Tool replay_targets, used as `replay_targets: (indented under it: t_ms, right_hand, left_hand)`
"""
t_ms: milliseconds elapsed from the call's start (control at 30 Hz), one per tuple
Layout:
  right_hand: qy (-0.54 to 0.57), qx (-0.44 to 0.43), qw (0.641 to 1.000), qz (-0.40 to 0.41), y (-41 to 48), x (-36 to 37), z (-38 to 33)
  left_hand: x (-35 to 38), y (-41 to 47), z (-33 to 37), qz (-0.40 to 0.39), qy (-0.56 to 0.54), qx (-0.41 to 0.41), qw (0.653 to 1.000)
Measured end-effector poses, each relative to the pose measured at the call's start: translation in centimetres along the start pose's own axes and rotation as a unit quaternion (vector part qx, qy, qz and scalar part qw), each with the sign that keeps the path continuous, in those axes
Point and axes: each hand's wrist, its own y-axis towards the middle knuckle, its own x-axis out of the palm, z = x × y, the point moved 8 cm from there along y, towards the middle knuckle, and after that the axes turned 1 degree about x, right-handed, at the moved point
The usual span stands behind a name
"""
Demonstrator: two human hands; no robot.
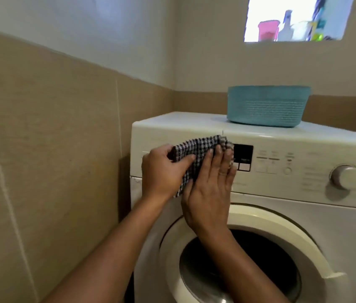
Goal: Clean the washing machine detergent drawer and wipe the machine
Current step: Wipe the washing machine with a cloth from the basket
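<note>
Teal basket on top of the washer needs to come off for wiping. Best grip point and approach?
Take the teal basket by its front rim, pinched over the edge, coming from the front and above. No handles or lid show, and its sides flare wider toward the top, so a side squeeze could slip. The wall stands behind it, which blocks a rear approach.

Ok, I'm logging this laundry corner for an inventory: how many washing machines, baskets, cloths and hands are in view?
White front-loading washing machine: 1
Teal woven basket: 1
Black-and-white checked cloth: 1
Bare hands: 2, left hand and right hand
Total: 5
</note>
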Motion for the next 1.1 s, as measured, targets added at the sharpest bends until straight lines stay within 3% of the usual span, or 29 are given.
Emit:
replay_targets:
  t_ms: [100,200,367,533,700,833,967,1033,1100]
  right_hand:
    - [0.05,0.017,0.999,0.014,0.3,-0.3,-0.1]
    - [0.036,0.02,0.999,0.034,1.2,-0.3,-0.8]
    - [-0.063,-0.095,0.994,-0.001,3.7,2.5,-6.9]
    - [-0.107,-0.196,0.974,-0.041,4.3,5.8,-13.7]
    - [-0.097,-0.238,0.965,-0.054,1.3,6.7,-13.2]
    - [-0.113,-0.187,0.975,-0.026,-1.9,5.1,-7.3]
    - [-0.129,-0.031,0.991,0.009,-1.3,2.6,-1.0]
    - [-0.104,0.06,0.992,0.031,0.8,1.5,-0.8]
    - [-0.085,0.078,0.993,0.035,3.6,1.1,-3.3]
  left_hand:
    - [-2.0,-0.4,-1.1,0.066,0.081,-0.016,0.994]
    - [-3.6,0.2,-2.2,0.077,0.076,-0.046,0.993]
    - [-6.3,2.3,-3.5,0.058,0.036,-0.111,0.991]
    - [-8.1,2.6,-5.3,0.025,0.004,-0.1,0.995]
    - [-8.9,1.4,-8.0,0.0,0.006,-0.138,0.99]
    - [-6.8,0.1,-7.6,-0.06,-0.026,-0.11,0.992]
    - [-6.2,-0.9,-6.9,-0.081,0.003,-0.103,0.991]
    - [-6.7,-1.2,-6.8,-0.072,-0.006,-0.117,0.99]
    - [-7.1,-1.1,-6.8,-0.054,-0.032,-0.127,0.99]
